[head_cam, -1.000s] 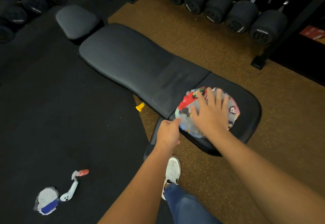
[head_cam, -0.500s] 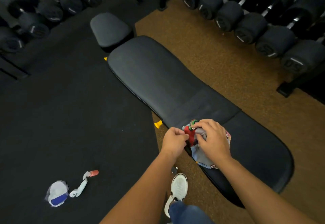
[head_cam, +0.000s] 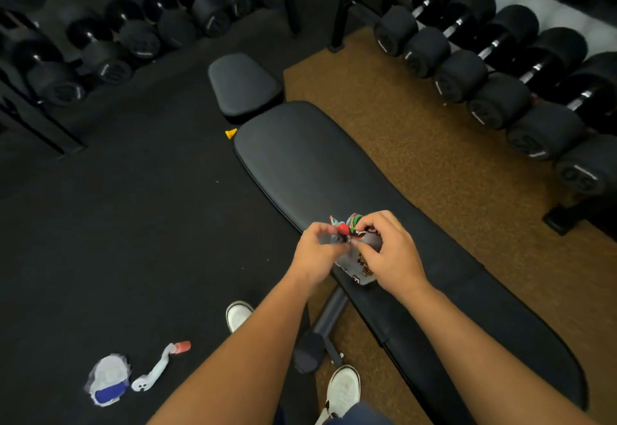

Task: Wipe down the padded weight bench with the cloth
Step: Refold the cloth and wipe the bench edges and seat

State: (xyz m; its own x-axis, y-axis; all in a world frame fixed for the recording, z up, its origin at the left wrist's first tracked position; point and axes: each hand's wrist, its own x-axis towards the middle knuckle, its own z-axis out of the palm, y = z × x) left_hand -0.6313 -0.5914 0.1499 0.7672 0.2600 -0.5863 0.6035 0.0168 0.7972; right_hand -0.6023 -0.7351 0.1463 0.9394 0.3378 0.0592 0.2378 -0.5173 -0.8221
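A long black padded weight bench runs from the upper middle down to the lower right, with a separate small seat pad at its far end. A crumpled, colourful printed cloth is held just above the bench's near edge. My left hand pinches the cloth's left side with curled fingers. My right hand grips its top and right side. Most of the cloth is hidden between the two hands.
Racks of black dumbbells line the right, and more dumbbells line the upper left. A spray bottle lies on the black floor mat at lower left. My white shoes stand beside the bench's leg. Brown carpet lies beyond the bench.
My right hand lifted off the spread cloth and gathered it up; both hands now bunch it together. The view shifted, showing more of the bench's length.
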